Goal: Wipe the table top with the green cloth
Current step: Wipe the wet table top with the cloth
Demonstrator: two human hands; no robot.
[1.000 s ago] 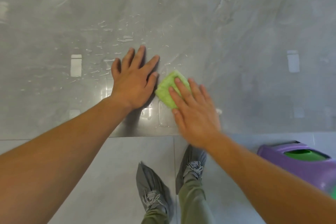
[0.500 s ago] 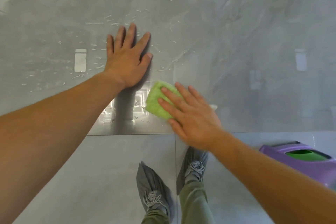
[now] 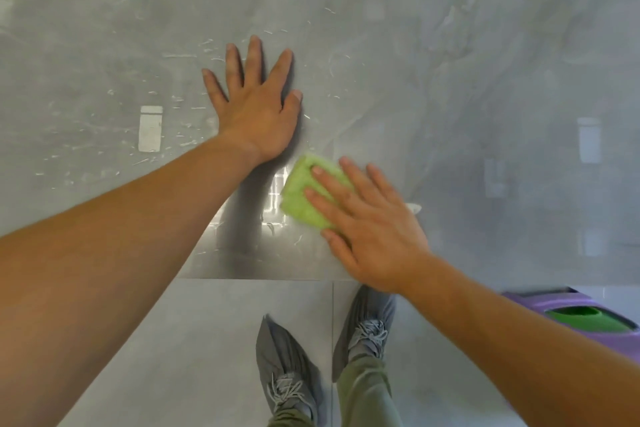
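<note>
Straight fingers of the right hand press the cloth onto the table (near its edge). Left hand lies flat, fingers spread.

**Folded green cloth on the worktop**

The green cloth, a small thick pad, lies flat on the glossy grey worktop near its front edge, half under the right hand's straight fingers. Pale streaks, perhaps wet, mark the surface.

Soft, even daylight; glare patches on the table top (edges bend, slight blur).
</note>
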